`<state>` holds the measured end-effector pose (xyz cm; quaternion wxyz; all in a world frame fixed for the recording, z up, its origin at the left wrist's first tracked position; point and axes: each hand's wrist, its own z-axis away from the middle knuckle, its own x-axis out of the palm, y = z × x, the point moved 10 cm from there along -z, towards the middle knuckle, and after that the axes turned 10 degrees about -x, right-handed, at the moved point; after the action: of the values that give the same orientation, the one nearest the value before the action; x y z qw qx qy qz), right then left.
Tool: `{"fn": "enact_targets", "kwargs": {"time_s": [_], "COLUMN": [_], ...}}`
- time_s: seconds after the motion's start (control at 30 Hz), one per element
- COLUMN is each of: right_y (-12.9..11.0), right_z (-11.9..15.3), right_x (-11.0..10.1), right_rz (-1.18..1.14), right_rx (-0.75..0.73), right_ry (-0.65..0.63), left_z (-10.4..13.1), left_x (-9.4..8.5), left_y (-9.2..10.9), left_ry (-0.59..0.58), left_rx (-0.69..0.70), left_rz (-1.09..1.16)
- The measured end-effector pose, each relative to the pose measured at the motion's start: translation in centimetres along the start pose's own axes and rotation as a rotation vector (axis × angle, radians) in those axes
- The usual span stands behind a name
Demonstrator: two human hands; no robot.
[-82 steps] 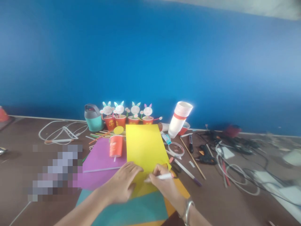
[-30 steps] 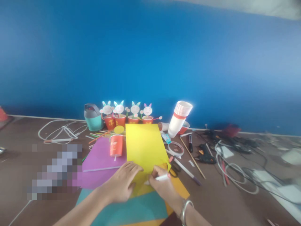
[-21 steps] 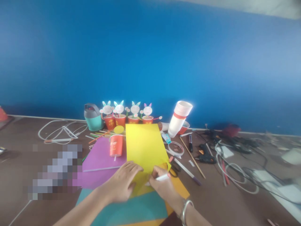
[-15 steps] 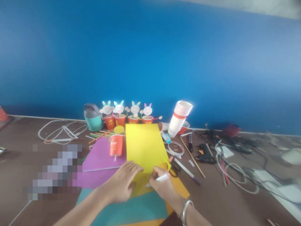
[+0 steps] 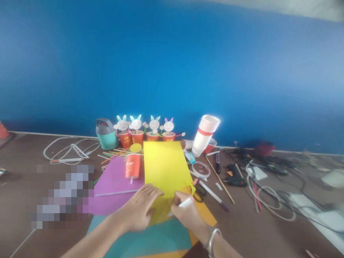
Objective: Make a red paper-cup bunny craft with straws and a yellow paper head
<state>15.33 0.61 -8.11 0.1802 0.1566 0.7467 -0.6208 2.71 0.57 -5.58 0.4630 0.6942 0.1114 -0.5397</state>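
Observation:
A yellow sheet of paper (image 5: pixel 163 165) lies in front of me, over purple paper (image 5: pixel 115 179), teal paper (image 5: pixel 150 238) and orange paper (image 5: pixel 205 211). My left hand (image 5: pixel 141 206) rests flat on its lower left part, fingers spread. With my right hand (image 5: pixel 185 209) I grip a white marker pen (image 5: pixel 186 202) near the sheet's lower edge; the fingers hide its tip. A red paper cup (image 5: pixel 133 166) sits upside down on the purple paper. Beside the sheet's right edge, scissors (image 5: pixel 199 193) are partly covered.
Several bunny figures in red cups (image 5: pixel 168 136) line the wall. Stacked white cups (image 5: pixel 205 134) lean at back right. A capped marker (image 5: pixel 215 196), wooden stick (image 5: pixel 220 179), black glue gun (image 5: pixel 235 175) and white cables (image 5: pixel 266 197) lie right. A teal-grey container (image 5: pixel 106 134) stands back left.
My right hand and the marker have shifted very slightly at the paper's lower edge. My left hand and the other things look the same.

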Motion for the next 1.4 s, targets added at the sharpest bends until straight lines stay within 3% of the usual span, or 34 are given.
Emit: {"fn": "enact_targets", "kwargs": {"time_s": [0.43, 0.83, 1.4], "right_y": [0.5, -0.7, 0.7], "right_z": [-0.2, -0.1, 0.1], "right_x": [-0.7, -0.8, 0.0], "right_rz": [-0.044, -0.025, -0.023], "right_rx": [0.025, 0.022, 0.053], "right_ry": [0.061, 0.088, 0.017], "left_z": [0.1, 0.1, 0.2], "left_x": [-0.3, -0.5, -0.2], "left_y": [0.2, 0.5, 0.2], "left_ry": [0.015, 0.023, 0.007], "left_rx": [0.005, 0.014, 0.009], "left_rz": [0.019, 0.022, -0.008]}}
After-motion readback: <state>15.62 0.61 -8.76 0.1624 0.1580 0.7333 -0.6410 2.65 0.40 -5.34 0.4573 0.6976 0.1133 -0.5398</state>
